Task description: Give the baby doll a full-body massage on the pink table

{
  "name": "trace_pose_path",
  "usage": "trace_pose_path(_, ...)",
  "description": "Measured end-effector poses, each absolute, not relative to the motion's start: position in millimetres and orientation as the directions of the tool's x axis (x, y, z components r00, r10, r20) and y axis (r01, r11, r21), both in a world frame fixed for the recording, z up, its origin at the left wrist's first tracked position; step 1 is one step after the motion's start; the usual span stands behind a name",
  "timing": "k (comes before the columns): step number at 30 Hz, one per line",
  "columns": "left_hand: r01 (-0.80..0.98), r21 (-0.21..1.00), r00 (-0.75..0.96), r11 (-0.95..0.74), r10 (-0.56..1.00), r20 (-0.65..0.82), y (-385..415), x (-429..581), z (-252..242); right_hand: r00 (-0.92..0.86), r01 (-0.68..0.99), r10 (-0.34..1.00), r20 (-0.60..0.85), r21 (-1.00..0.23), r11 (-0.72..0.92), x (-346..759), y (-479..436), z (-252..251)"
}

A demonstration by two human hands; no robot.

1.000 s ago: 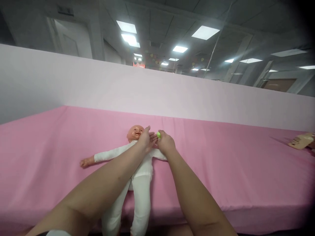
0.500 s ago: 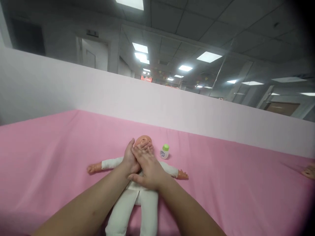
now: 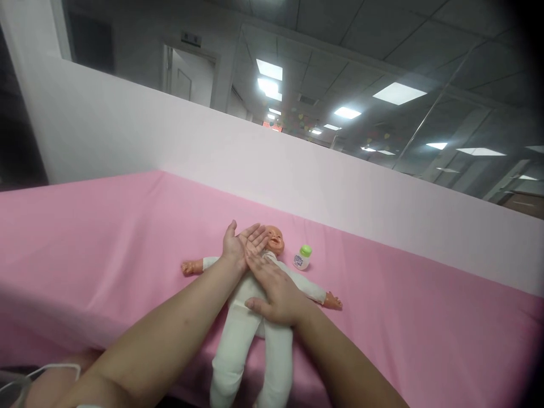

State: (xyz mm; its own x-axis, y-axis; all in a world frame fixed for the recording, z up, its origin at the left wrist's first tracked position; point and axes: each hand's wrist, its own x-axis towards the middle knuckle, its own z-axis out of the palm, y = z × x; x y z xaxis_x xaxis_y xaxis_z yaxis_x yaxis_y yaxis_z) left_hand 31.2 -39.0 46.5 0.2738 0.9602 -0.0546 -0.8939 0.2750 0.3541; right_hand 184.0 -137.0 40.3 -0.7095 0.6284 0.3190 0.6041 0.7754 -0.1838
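A baby doll [image 3: 250, 328] in a white suit lies on its back on the pink sheet [image 3: 106, 243], arms spread, head [image 3: 275, 240] toward the far wall. My left hand [image 3: 240, 246] is held palm up above the doll's chest, fingers stretched out. My right hand [image 3: 274, 286] lies flat across it, fingertips on the left palm, fingers extended. Neither hand holds anything. A small white bottle with a green cap [image 3: 302, 258] stands upright on the sheet just right of the doll's head.
A pale pink partition wall [image 3: 297, 181] runs behind the bed. The sheet's front edge [image 3: 178, 385] drops off below the doll's legs. A white cable [image 3: 38, 374] shows at the bottom left. Office ceiling lights and a doorway lie beyond the wall.
A second ago my right hand held the green-capped bottle by my left palm. The bottle now stands on the sheet, and both hands rub together flat over the doll's chest. My view has shifted left.
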Motion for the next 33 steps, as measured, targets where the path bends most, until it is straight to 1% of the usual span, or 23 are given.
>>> trace_pose_path(3, -0.844, 0.388, 0.381, 0.372, 0.923, -0.056, -50.9, 46.8, 44.2, -0.677, 0.636, 0.649, 0.347, -0.168, 0.753, 181.4, -135.5, 35.6)
trace_pose_path(5, -0.788, 0.419, 0.465, 0.451, 0.882, -0.075, -60.1, 58.7, 43.1, -0.616, 0.694, 0.699, 0.363, -0.169, 0.7, 180.2, -132.9, 33.0)
trace_pose_path(7, -0.756, 0.428, 0.506, 0.495, 0.857, -0.098, -66.6, 66.9, 43.7, -0.551, 0.751, 0.75, 0.366, -0.174, 0.637, 181.0, -128.7, 31.3)
trace_pose_path(10, -0.763, 0.407, 0.512, 0.502, 0.854, -0.093, -68.0, 68.0, 47.2, -0.472, 0.811, 0.808, 0.353, -0.185, 0.555, 187.1, -120.3, 29.5)
trace_pose_path(13, -0.797, 0.392, 0.485, 0.459, 0.874, -0.035, -62.0, 58.9, 50.4, -0.434, 0.831, 0.829, 0.352, -0.198, 0.519, 195.0, -113.7, 28.6)
trace_pose_path(16, -0.83, 0.389, 0.426, 0.399, 0.904, -0.019, -53.5, 47.2, 51.1, -0.465, 0.808, 0.806, 0.366, -0.196, 0.555, 198.2, -114.2, 30.6)
trace_pose_path(20, -0.871, 0.384, 0.32, 0.308, 0.947, -0.032, -44.2, 35.3, 50.8, -0.612, 0.715, 0.717, 0.334, -0.154, 0.682, 193.4, -127.1, 37.3)
trace_pose_path(23, -0.875, 0.375, 0.324, 0.305, 0.946, -0.014, -44.5, 33.6, 52.0, -0.695, 0.642, 0.648, 0.31, -0.138, 0.754, 188.5, -137.4, 40.7)
trace_pose_path(25, -0.861, 0.38, 0.361, 0.338, 0.933, -0.012, -49.2, 38.0, 52.8, -0.718, 0.614, 0.62, 0.317, -0.132, 0.778, 187.0, -140.3, 40.4)
trace_pose_path(27, -0.828, 0.395, 0.425, 0.397, 0.905, -0.019, -56.2, 46.1, 52.4, -0.71, 0.615, 0.619, 0.335, -0.132, 0.777, 187.0, -139.1, 37.9)
trace_pose_path(29, -0.789, 0.42, 0.483, 0.449, 0.875, -0.031, -63.4, 55.2, 51.2, -0.669, 0.651, 0.649, 0.363, -0.136, 0.747, 187.9, -134.9, 33.9)
trace_pose_path(33, -0.745, 0.453, 0.524, 0.489, 0.85, -0.054, -71.2, 64.4, 50.6, -0.561, 0.754, 0.73, 0.391, -0.121, 0.645, 191.2, -124.6, 27.6)
